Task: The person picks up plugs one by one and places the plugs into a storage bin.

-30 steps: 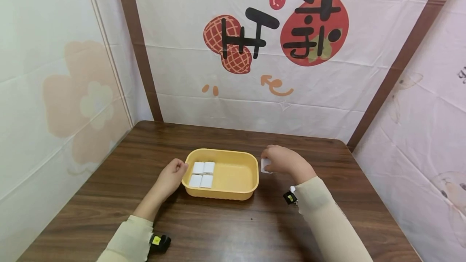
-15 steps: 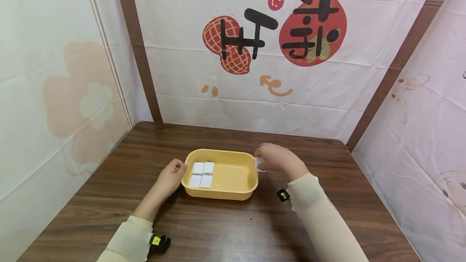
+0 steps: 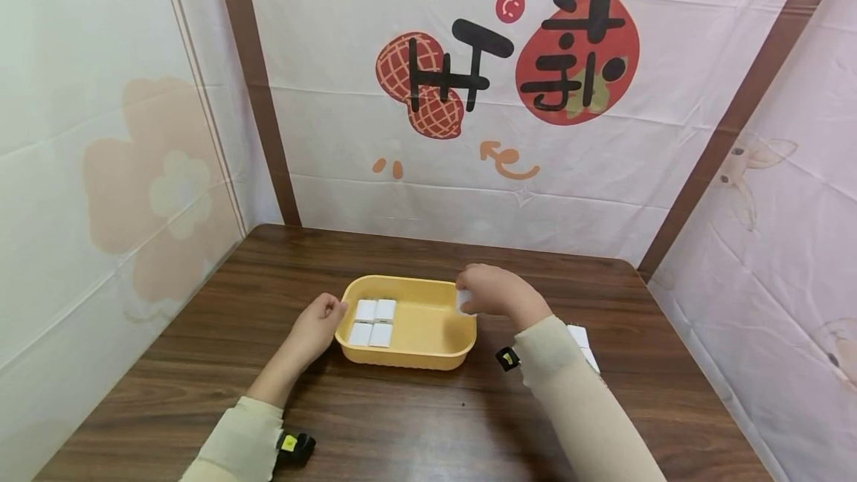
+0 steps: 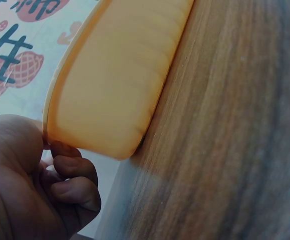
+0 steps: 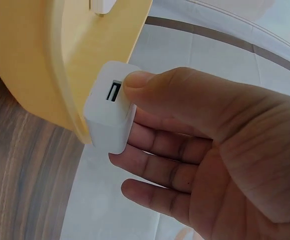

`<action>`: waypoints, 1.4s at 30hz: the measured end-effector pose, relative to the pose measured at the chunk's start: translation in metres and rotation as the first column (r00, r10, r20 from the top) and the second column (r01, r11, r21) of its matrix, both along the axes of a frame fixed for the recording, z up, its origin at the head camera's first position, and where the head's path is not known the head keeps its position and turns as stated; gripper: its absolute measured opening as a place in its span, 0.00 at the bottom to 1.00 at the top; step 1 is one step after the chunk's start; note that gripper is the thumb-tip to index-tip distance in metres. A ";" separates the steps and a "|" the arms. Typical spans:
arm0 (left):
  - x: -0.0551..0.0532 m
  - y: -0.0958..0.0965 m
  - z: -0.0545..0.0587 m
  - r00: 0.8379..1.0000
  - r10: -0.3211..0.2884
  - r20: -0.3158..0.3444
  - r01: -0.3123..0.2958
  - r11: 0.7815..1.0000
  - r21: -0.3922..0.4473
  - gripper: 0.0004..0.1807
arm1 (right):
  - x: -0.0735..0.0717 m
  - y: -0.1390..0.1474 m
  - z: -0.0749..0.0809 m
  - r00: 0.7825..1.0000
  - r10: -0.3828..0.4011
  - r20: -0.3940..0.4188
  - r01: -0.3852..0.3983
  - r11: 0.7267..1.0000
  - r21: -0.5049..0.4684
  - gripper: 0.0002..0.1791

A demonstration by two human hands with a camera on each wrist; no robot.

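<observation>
A yellow plastic basket (image 3: 407,360) stands on the wooden table, with several white USB chargers (image 3: 372,323) lying in two rows at its left end. My left hand (image 3: 312,329) pinches the basket's left rim between thumb and curled fingers, seen close up in the left wrist view. At the opposite end, my right hand (image 3: 501,296) holds another white USB charger (image 5: 108,112) at the right rim. The right wrist view shows the thumb on the charger's face beside its USB port and the fingers behind it. Whether the charger touches the rim, I cannot tell.
More white chargers (image 3: 579,341) lie on the table to the right, partly hidden by my right sleeve (image 3: 589,407). The dark wooden table (image 3: 388,422) reaches back to a printed cloth wall (image 3: 321,132), with cloth walls on both sides too.
My right hand has moved left with the charger, from beside the basket to its right rim. Chargers behind the right sleeve have come into view. The left hand stays on the rim.
</observation>
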State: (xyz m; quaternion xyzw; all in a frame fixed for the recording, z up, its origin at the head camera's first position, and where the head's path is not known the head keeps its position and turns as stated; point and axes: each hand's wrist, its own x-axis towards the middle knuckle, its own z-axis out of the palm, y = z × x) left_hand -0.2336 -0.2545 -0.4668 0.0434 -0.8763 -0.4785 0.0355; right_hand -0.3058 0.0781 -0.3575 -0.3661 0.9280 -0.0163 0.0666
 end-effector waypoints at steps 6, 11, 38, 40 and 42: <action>0.000 0.000 0.000 1.000 0.003 0.003 -0.003 1.000 -0.003 0.15 | 0.001 -0.009 0.000 1.000 0.012 -0.009 -0.012 1.000 -0.002 0.02; 0.000 0.000 0.000 1.000 0.000 -0.007 0.000 1.000 -0.008 0.15 | -0.001 -0.017 -0.003 1.000 0.016 0.004 -0.016 1.000 -0.013 0.03; 0.001 -0.003 0.001 1.000 -0.004 -0.015 0.003 1.000 -0.021 0.14 | -0.010 -0.058 -0.022 0.999 0.048 0.012 -0.048 0.999 -0.017 0.07; 0.001 -0.003 0.001 1.000 -0.005 -0.019 0.005 1.000 -0.023 0.14 | -0.011 -0.061 -0.024 0.999 0.041 0.014 -0.041 0.999 -0.015 0.07; 0.001 -0.003 0.001 1.000 -0.004 -0.022 0.004 1.000 -0.024 0.14 | -0.012 -0.063 -0.026 0.999 0.035 0.015 -0.035 0.999 -0.013 0.07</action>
